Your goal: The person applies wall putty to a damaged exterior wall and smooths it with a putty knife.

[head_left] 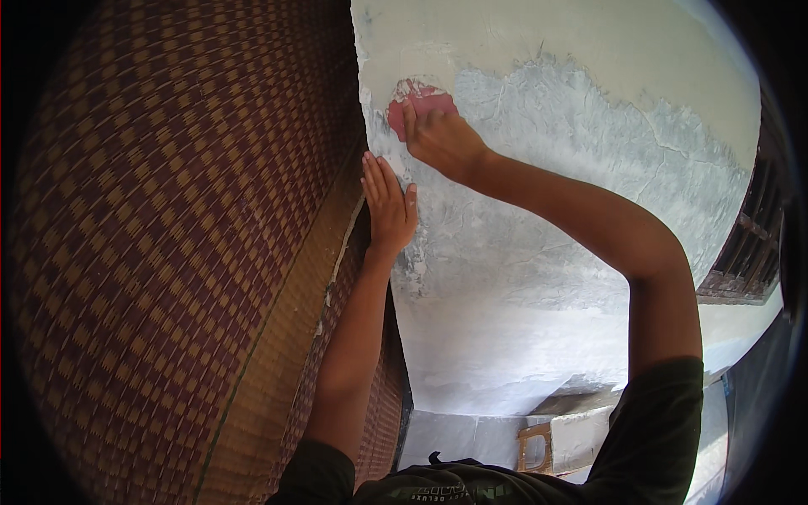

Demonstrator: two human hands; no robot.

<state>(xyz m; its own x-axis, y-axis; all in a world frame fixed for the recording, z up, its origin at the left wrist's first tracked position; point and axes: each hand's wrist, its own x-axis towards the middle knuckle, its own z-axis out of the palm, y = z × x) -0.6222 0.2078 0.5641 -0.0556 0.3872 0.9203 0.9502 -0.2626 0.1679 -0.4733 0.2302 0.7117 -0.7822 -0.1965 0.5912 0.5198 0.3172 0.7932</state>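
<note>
Up near the wall's left edge, my right hand (446, 145) grips a flat pink putty scraper (433, 103), its fingers pressed onto the face. White putty clings along the scraper's upper rim, which lies against the wall (522, 219). Below and to the left, my left hand (389, 210) rests flat against the wall's edge, fingers stretched upward and thumb apart, holding nothing. Rough grey-white patches cover the middle of the wall, with a smoother cream coat above them.
A woven brown-and-tan mat panel (185, 210) fills the left side, with a dark gap between it and the wall. At right is a dark barred window (749, 244). Low down stand a brown frame-like piece (534, 446) and a whitish block (581, 438).
</note>
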